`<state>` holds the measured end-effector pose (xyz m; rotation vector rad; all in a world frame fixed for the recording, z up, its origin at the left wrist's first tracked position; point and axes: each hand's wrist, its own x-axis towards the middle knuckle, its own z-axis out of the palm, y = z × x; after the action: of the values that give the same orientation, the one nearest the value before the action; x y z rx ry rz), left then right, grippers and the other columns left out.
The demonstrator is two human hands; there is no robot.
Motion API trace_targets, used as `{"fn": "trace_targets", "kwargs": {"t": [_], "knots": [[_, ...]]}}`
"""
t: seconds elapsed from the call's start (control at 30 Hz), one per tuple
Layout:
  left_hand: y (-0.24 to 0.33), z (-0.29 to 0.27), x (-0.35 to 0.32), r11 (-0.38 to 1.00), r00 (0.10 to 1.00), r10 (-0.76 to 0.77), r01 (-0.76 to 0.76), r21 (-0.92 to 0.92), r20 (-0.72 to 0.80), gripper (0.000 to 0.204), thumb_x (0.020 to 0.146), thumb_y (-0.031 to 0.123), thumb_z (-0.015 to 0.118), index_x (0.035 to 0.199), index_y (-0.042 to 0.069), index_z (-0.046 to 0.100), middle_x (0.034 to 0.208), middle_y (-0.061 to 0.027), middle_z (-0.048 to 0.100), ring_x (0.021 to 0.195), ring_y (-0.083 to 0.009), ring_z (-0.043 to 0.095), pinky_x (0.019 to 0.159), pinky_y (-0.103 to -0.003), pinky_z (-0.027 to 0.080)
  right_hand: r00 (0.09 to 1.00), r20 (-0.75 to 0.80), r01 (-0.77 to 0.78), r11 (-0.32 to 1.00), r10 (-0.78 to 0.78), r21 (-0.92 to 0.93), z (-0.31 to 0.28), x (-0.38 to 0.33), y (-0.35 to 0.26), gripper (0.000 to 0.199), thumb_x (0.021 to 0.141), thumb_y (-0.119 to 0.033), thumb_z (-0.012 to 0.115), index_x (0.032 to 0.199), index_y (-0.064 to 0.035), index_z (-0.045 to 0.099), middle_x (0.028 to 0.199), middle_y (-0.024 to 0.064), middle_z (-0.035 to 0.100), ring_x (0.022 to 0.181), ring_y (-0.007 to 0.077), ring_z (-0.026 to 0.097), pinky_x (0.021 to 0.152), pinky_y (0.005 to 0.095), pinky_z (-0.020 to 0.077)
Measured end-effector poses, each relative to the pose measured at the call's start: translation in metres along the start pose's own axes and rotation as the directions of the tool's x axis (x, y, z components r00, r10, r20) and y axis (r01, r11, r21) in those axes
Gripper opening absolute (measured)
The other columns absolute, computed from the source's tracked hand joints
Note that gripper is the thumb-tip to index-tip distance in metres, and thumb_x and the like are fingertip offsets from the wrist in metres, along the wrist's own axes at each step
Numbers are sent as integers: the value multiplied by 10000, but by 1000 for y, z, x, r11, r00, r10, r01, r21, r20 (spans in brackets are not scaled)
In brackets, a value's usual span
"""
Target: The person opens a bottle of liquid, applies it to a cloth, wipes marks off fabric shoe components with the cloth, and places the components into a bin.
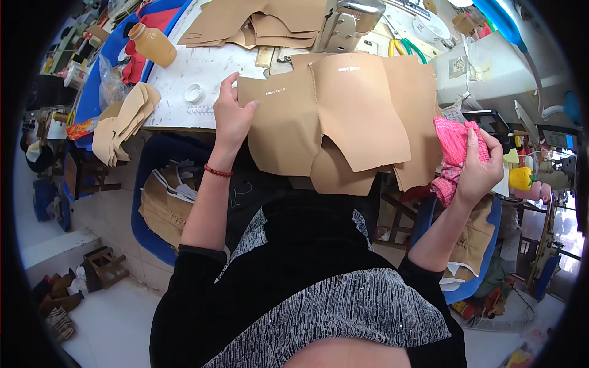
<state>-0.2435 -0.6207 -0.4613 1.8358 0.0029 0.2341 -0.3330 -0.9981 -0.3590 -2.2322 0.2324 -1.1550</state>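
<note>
Stitched tan leather-like pieces (pixel 362 110), cut in curved shapes and joined by a seam, hang over the table's front edge before me. At their left edge, my left hand (pixel 232 119) has its thumb over the front face and its fingers partly hidden behind, closed on the piece. My right hand (pixel 481 168) is closed around a crumpled pink patterned cloth (pixel 453 147), its thumb pressed on top. The cloth is just right of the tan pieces. Behind them stands the metal head of a sewing machine (pixel 353 21).
On the white table (pixel 175 92) are a jar of yellowish contents (pixel 153 46), a white cap (pixel 193 92) and stacked tan pieces (pixel 264 24). Scissors (pixel 405 46) lie beyond the machine. More cut pieces (pixel 123 122) overhang at left. Blue bins (pixel 144 184) stand below.
</note>
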Motion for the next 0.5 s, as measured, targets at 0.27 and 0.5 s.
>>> {"fn": "trace_targets", "kwargs": {"t": [0.27,0.5], "knots": [[18,19,-18,708,840,539,-494,506,66,558,700,55,713,1205,-22,487,1171,-208,512,1092,-373,491,969,-444,384,999,14,29,999,-29,-28,6,0,-8,117,825,-41,701,905,28,649,860,72,676,769,111,605,730,258,500],[58,64,-62,513,564,673,-822,247,478,479,682,140,695,1115,-1,548,1218,-211,508,1182,-379,475,1014,-507,359,1000,25,12,1000,-12,-28,6,-1,-10,121,826,-44,701,910,25,649,858,72,676,767,113,607,725,259,502]]}}
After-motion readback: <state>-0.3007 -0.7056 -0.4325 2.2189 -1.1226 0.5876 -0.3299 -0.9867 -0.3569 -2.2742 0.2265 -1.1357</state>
